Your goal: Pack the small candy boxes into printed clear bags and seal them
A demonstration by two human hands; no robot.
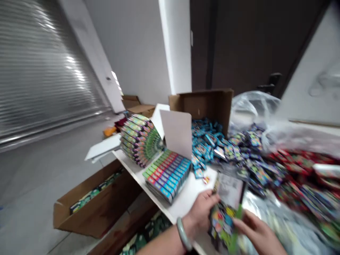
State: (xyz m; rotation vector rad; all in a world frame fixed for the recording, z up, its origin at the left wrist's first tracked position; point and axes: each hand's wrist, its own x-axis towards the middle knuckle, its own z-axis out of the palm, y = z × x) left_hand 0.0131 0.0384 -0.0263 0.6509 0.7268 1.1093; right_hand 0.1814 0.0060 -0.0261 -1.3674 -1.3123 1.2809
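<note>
Pinching blurry multicolour pack (225,216) w/ grey back, green edge: left hand (203,211) & right hand (256,232)

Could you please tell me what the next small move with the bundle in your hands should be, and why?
Probably square up the bundle of packets, which left hand and right hand both grip: it looks uneven, though blurred, while the rows in the open display box to its left lie neatly aligned.

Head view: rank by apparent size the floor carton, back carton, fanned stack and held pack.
1. floor carton
2. back carton
3. fanned stack and held pack look alike; the pack is nearest the camera and blurred, so unranked.
</note>
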